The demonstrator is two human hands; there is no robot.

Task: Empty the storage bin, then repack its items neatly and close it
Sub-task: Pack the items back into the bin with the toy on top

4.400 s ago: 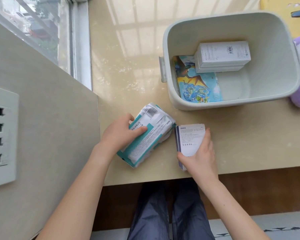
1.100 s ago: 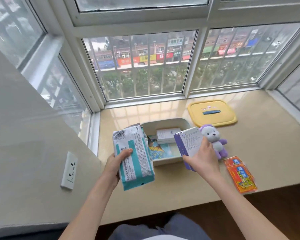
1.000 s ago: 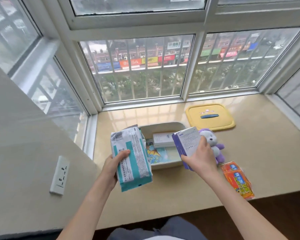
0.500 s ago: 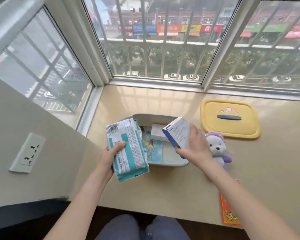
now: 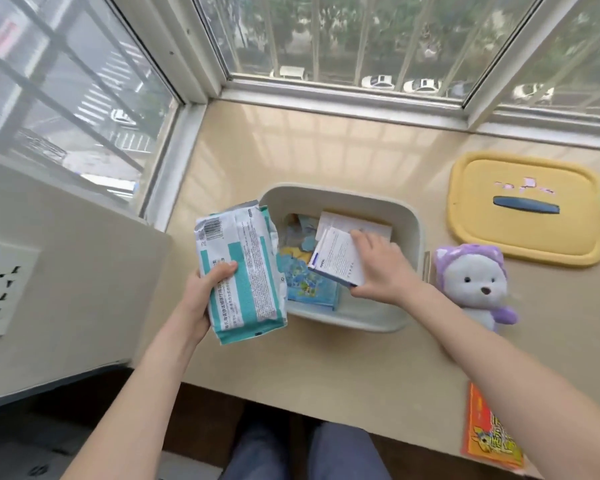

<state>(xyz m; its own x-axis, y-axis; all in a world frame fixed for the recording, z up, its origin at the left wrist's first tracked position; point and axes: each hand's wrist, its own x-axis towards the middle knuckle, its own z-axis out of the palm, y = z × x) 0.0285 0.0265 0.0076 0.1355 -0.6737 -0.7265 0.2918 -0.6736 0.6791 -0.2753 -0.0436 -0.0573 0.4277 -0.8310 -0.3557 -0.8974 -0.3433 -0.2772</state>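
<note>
**Small Box Headed Into the Bin**

The right hand (image 5: 381,271) pinched a white cardboard box with a blue edge (image 5: 336,258) by its near end, low inside the pale plastic storage bin (image 5: 343,199). The left hand (image 5: 205,289) gripped one teal-and-white soft pack (image 5: 243,271) just beside the bin's left wall. If the box landed crooked on the one white carton (image 5: 354,221) or the one colourful picture sheet (image 5: 305,278), it might waste room. The bulky pack could then keep the one yellow lid (image 5: 523,209) from seating. One purple plush bear (image 5: 471,282) sat outside.
</note>
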